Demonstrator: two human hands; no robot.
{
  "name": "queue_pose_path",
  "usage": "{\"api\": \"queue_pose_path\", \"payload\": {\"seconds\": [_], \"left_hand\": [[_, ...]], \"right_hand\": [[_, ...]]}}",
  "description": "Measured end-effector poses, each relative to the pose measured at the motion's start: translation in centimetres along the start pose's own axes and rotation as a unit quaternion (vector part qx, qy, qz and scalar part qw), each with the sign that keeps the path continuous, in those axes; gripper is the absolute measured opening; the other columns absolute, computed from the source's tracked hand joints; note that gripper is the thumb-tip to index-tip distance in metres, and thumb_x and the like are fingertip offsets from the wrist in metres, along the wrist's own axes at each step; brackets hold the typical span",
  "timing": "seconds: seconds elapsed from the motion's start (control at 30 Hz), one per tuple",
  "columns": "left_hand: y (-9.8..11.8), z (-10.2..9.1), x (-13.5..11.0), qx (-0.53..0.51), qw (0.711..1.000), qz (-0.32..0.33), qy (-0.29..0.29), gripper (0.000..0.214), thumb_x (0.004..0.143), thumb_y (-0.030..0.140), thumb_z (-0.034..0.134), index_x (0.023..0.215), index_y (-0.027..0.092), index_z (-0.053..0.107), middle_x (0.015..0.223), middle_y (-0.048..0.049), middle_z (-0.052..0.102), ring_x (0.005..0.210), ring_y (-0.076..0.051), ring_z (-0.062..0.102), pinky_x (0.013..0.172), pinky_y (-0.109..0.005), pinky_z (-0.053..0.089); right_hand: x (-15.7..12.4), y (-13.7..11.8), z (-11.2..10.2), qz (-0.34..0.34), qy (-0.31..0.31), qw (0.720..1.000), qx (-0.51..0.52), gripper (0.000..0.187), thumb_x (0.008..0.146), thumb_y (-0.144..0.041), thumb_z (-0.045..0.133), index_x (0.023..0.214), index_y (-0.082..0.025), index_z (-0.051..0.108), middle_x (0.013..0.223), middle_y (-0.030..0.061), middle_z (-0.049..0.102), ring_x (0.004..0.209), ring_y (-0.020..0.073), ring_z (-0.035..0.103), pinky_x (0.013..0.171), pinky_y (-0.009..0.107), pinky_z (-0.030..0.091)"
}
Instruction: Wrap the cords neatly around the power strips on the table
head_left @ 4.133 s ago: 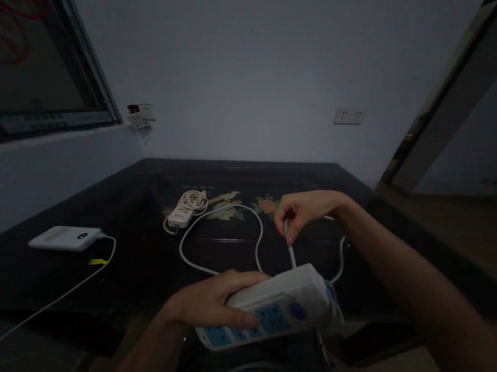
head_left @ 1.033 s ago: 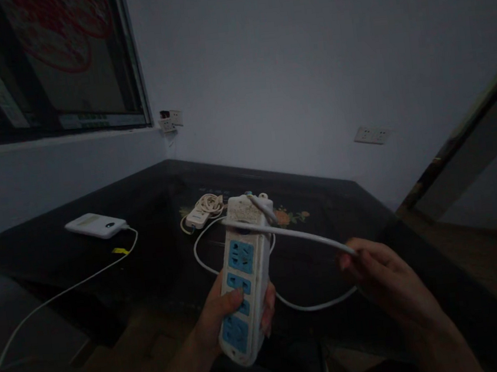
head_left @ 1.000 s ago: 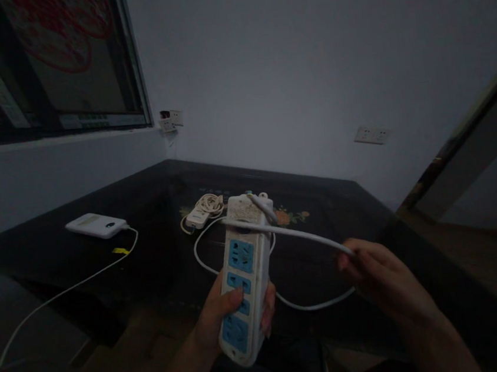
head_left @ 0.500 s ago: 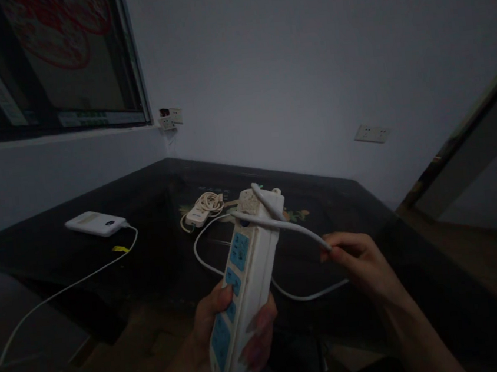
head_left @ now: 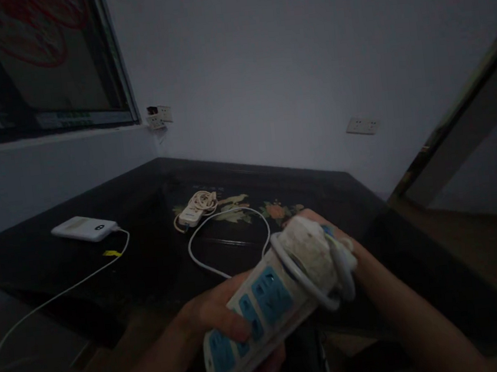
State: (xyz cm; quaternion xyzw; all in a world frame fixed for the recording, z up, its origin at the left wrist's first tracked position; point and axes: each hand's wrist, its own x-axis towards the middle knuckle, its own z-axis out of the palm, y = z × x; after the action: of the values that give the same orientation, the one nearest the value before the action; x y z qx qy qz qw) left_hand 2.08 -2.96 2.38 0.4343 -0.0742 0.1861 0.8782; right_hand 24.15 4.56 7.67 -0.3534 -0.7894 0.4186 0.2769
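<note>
My left hand (head_left: 220, 316) is wrapped round a white power strip (head_left: 269, 302) with blue sockets, held tilted over my lap. The strip's white cord (head_left: 305, 283) loops round its far end and trails in a curve over the dark table (head_left: 148, 250). Behind that far end is my right hand (head_left: 324, 228), mostly hidden; only the top of it and the forearm show, and its fingers cannot be seen.
A white power bank (head_left: 84, 228) lies at the table's left with a white cable (head_left: 64, 291) running off toward me. A small beige coiled power strip (head_left: 194, 208) sits at the table's middle. Wall sockets (head_left: 362, 125) are on the far wall, a window at the left.
The strip has tipped from upright to slanting right. My right hand moved in from the side to behind the strip's far end, and the cord now circles that end.
</note>
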Motion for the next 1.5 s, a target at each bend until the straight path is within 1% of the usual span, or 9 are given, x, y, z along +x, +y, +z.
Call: {"api": "queue_pose_path", "payload": {"seconds": [0.17, 0.33, 0.4, 0.47, 0.67, 0.87, 1.07, 1.27, 1.5], "left_hand": [[3.8, 0.4, -0.5, 0.248, 0.952, -0.162, 0.071, 0.062, 0.068, 0.034, 0.069, 0.122, 0.019, 0.043, 0.095, -0.0047, 0.064, 0.067, -0.017, 0.063, 0.059, -0.027, 0.048], [5.6, 1.6, 0.3, 0.630, 0.732, -0.212, 0.152, 0.036, 0.076, 0.037, 0.062, 0.107, 0.020, 0.055, 0.092, -0.0025, 0.063, 0.085, -0.021, 0.060, 0.070, -0.026, 0.045], [5.5, 1.2, 0.8, 0.671, 0.689, -0.211, 0.177, 0.036, 0.079, 0.038, 0.057, 0.111, 0.021, 0.053, 0.092, -0.0021, 0.063, 0.083, -0.021, 0.060, 0.069, -0.027, 0.044], [5.3, 0.3, 1.1, 0.679, 0.679, -0.196, 0.197, 0.037, 0.080, 0.038, 0.056, 0.112, 0.021, 0.052, 0.094, -0.0024, 0.063, 0.085, -0.022, 0.061, 0.071, -0.028, 0.044], [4.9, -1.9, 0.7, 0.647, 0.712, -0.132, 0.238, 0.046, 0.082, 0.035, 0.055, 0.124, 0.022, 0.044, 0.105, -0.0033, 0.063, 0.093, -0.022, 0.061, 0.081, -0.031, 0.044], [4.3, -2.5, 0.2, 0.615, 0.726, -0.063, 0.302, 0.049, 0.081, 0.032, 0.058, 0.126, 0.021, 0.046, 0.117, -0.0059, 0.061, 0.105, -0.025, 0.057, 0.090, -0.036, 0.044], [3.7, -3.3, -0.2, 0.486, 0.791, 0.017, 0.371, 0.049, 0.079, 0.035, 0.062, 0.123, 0.018, 0.049, 0.117, -0.0093, 0.060, 0.107, -0.026, 0.056, 0.088, -0.036, 0.046], [2.7, -2.8, -0.1, 0.262, 0.897, 0.011, 0.357, 0.059, 0.076, 0.036, 0.067, 0.126, 0.019, 0.040, 0.084, -0.0056, 0.065, 0.065, -0.018, 0.063, 0.056, -0.030, 0.051], [1.5, -2.7, 0.4, 0.169, 0.931, 0.034, 0.321, 0.053, 0.075, 0.035, 0.068, 0.118, 0.018, 0.042, 0.078, -0.0056, 0.066, 0.056, -0.016, 0.063, 0.049, -0.027, 0.051]], "right_hand": [[2.9, -1.9, -3.9, -0.024, -0.180, 0.981, -0.070, 0.034, 0.061, -0.040, 0.076, 0.053, -0.014, 0.056, 0.049, -0.0063, 0.047, 0.047, 0.0060, 0.039, 0.046, 0.019, 0.029], [4.3, -5.9, -5.9, 0.001, -0.208, 0.944, -0.257, 0.033, 0.063, -0.038, 0.078, 0.054, -0.014, 0.057, 0.047, -0.0072, 0.045, 0.046, 0.0052, 0.036, 0.045, 0.020, 0.024], [4.1, -8.1, -5.7, 0.012, -0.193, 0.931, -0.310, 0.027, 0.067, -0.036, 0.076, 0.059, -0.014, 0.063, 0.049, -0.0055, 0.051, 0.046, 0.0062, 0.040, 0.046, 0.021, 0.026], [3.5, -10.1, -5.0, 0.016, -0.169, 0.916, -0.363, 0.020, 0.073, -0.033, 0.071, 0.066, -0.015, 0.068, 0.053, -0.0033, 0.056, 0.048, 0.0072, 0.044, 0.048, 0.022, 0.027], [0.7, -12.8, -2.3, 0.001, -0.051, 0.847, -0.529, 0.018, 0.084, -0.030, 0.062, 0.078, -0.017, 0.073, 0.062, 0.0013, 0.064, 0.050, 0.0087, 0.048, 0.051, 0.024, 0.026], [-1.8, -11.8, 0.3, 0.012, 0.010, 0.827, -0.561, 0.022, 0.091, -0.028, 0.051, 0.090, -0.019, 0.071, 0.078, 0.0061, 0.070, 0.068, 0.0166, 0.062, 0.058, 0.025, 0.034], [-3.3, -8.3, 2.2, 0.054, 0.012, 0.889, -0.455, 0.022, 0.095, -0.023, 0.044, 0.098, -0.018, 0.065, 0.089, 0.0075, 0.069, 0.077, 0.0192, 0.064, 0.065, 0.027, 0.040], [-3.3, -4.4, 1.1, 0.032, 0.060, 0.941, -0.332, 0.025, 0.094, -0.023, 0.043, 0.075, -0.017, 0.057, 0.071, 0.0014, 0.060, 0.062, 0.0129, 0.053, 0.059, 0.023, 0.037], [-3.9, -3.8, 0.9, -0.028, 0.134, 0.953, -0.269, 0.024, 0.092, -0.027, 0.044, 0.075, -0.018, 0.058, 0.066, -0.0002, 0.057, 0.059, 0.0126, 0.050, 0.058, 0.023, 0.036]]}}
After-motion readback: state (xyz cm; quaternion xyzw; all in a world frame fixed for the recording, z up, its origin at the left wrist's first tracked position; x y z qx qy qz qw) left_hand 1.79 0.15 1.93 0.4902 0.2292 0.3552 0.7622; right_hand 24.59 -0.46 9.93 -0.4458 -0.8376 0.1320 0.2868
